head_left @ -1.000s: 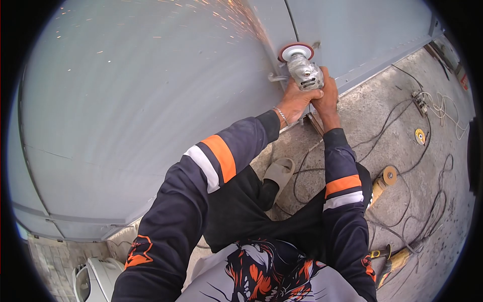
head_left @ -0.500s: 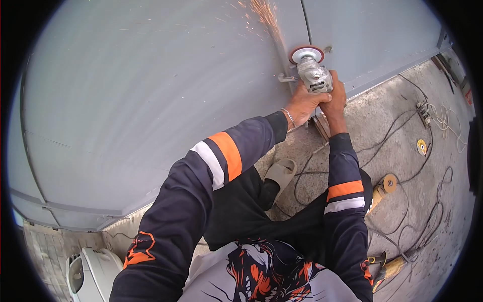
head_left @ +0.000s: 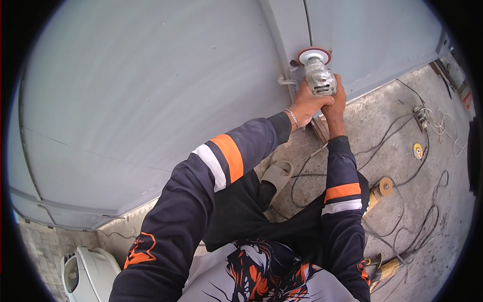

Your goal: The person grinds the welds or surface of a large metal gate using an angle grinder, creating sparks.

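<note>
Both hands are wrapped tight round the angle grinder (head_left: pixel 319 78): left hand (head_left: pixel 308 103) below, right hand (head_left: pixel 336 98) alongside. Its disc (head_left: pixel 314 53) meets the grey metal gate (head_left: pixel 151 90).

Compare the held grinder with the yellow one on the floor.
Held grinder: silver body, red-rimmed disc against the panel, gripped by left hand and right hand. Floor grinder: yellow body, tan disc, lying untouched on the concrete. Both are angle grinders with discs fitted.
</note>
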The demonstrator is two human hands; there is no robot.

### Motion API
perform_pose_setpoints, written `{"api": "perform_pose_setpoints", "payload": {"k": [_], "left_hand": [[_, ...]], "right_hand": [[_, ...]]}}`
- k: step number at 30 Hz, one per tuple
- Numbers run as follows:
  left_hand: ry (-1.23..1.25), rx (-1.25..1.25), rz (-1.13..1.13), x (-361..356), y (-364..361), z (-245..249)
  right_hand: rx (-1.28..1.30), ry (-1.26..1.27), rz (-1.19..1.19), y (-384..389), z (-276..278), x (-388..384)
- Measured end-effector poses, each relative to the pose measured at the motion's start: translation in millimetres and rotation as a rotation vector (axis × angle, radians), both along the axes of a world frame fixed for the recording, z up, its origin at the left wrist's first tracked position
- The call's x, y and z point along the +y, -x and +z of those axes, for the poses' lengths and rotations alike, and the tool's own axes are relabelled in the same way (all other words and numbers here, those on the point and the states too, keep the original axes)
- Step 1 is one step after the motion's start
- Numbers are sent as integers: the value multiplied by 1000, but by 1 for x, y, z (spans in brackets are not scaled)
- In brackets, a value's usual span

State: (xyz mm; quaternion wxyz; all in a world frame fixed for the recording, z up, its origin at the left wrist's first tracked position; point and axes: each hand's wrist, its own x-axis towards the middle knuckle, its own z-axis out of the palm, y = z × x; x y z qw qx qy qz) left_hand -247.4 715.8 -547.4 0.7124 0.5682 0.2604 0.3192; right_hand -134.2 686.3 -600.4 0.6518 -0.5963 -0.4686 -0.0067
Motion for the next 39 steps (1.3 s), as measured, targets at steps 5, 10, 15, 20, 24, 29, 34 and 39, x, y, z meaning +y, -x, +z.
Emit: {"api": "perform_pose_setpoints", "payload": {"k": [5, 10, 15, 20, 24, 29, 34, 39], "left_hand": [[20, 3, 20, -6, 1, 1], [28, 7, 16, -7, 4, 5], [61, -59, -25, -3, 3, 0], [66, -31, -25, 1, 3, -2], [35, -14, -27, -5, 5, 5], [17, -15, -10, -6, 8, 6], [34, -31, 4, -7, 7, 5], [46, -40, 17, -7, 7, 4]], "right_hand": [[-16, 24, 13, -2, 0, -4], [-70, 19, 4, -1, 2, -4], [-109, 3, -23, -1, 2, -4], [-101, 27, -37, 1, 1, -4], [-124, 14, -25, 1, 6, -8], [-130, 11, -42, 5, 5, -7], [-103, 22, -7, 3, 6, -7], [-117, 33, -33, 3, 3, -5]]}}
